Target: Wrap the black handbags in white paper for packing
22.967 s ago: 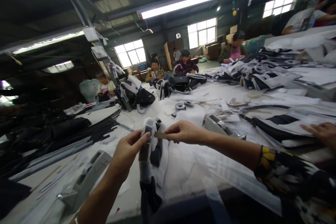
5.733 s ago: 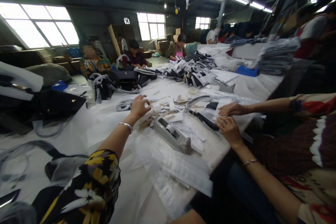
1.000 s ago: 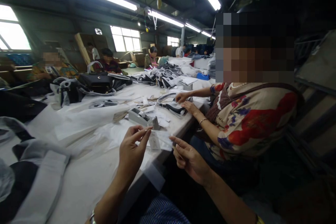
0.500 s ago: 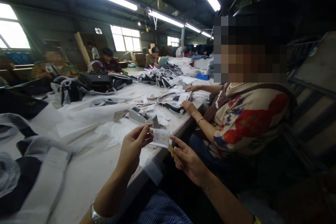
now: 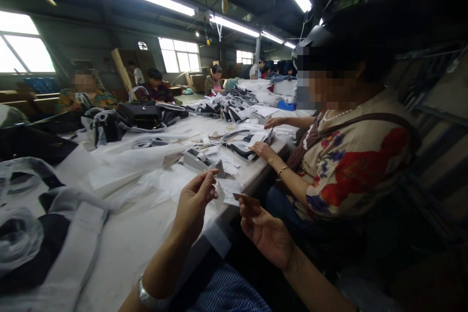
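My left hand (image 5: pixel 193 200) is raised over the table's near edge, thumb and fingertips pinched together. What they grip, if anything, is too small to make out. My right hand (image 5: pixel 268 234) is closed on a small brown tag (image 5: pixel 249 200), which lies nearly flat and edge-on to me. Between the hands shows a white paper piece (image 5: pixel 229 189); whether it hangs from my fingers or rests on the table I cannot tell. Just beyond my left fingertips a grey tray-like holder (image 5: pixel 199 161) sits on the table.
Wrapped black handbags (image 5: pixel 141 113) and crumpled white wrapping (image 5: pixel 142 180) spread over the white table (image 5: pixel 120 253). A co-worker (image 5: pixel 351 165) sits close on the right, hands at a wrapped black item (image 5: pixel 242 145). Other people sit across the table.
The white packet that stretched between both hands no longer faces me there. My right hand has turned palm-up, bringing the brown tag into fuller view. The view has shifted slightly.
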`<state>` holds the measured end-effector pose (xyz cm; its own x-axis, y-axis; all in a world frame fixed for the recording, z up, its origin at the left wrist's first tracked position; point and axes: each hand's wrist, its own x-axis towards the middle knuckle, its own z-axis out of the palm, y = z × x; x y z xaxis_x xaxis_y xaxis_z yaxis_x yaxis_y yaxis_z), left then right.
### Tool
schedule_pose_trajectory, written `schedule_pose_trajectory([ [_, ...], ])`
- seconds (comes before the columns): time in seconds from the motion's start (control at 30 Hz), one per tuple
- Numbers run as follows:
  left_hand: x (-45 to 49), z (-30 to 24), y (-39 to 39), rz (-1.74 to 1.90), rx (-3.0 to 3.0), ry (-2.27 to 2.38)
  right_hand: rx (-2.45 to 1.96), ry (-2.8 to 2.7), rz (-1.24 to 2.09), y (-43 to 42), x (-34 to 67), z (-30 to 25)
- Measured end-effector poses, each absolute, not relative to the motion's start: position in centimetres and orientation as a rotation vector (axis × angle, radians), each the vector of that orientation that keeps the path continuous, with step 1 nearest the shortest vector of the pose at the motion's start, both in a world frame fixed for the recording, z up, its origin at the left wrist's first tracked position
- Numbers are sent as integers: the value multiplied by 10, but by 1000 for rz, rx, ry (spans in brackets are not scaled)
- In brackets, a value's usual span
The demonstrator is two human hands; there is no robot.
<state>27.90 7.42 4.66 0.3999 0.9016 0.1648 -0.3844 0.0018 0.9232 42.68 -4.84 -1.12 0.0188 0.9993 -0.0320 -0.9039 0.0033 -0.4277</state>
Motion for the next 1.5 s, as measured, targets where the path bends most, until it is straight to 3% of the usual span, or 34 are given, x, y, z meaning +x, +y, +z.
schedule_pose_trajectory([
  [0.43, 270, 60, 61, 1064, 1116, 573, -778, -232, 1228, -36, 410, -12],
  [0.67, 248, 83, 46, 1110, 1149, 559, -1003, -468, 1449, -36, 401, -32],
  [0.87, 217, 104, 28, 1118, 1281, 653, -884, -1045, 822, -19, 382, 10],
  [1.07, 186, 117, 13, 1213, 1385, 736, -573, -1371, 1086, 0, 321, 58],
  [1.33, 123, 113, -12, 1545, 1350, 861, -574, -1450, 1464, 1, 280, 48],
  [1.5, 64, 109, -27, 1595, 1494, 1148, -717, -1610, 1520, 30, 263, 69],
])
